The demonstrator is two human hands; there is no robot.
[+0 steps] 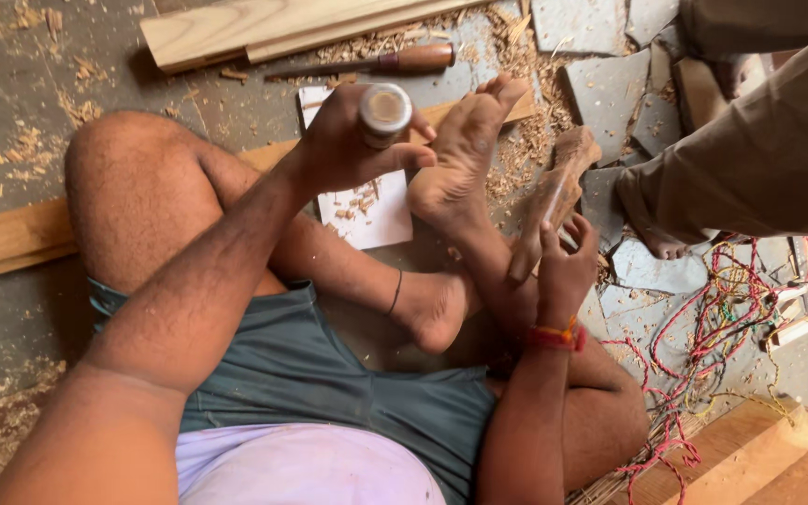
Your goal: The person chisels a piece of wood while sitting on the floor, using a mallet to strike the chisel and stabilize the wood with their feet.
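Person sits on the floor [11, 309], legs crossed. Left hand [348, 140] clenched around a round wooden handle [385, 112], butt end toward the camera, above a white sheet [376, 220]. Right hand [565, 271] grasps a carved wood piece [558, 192], propped just beside the raised foot [460, 154]. A chisel [376, 64] lies near a plank [264, 28] among shavings. Another person's trouser leg [759, 159] at right, colored wires [703, 346] near it.
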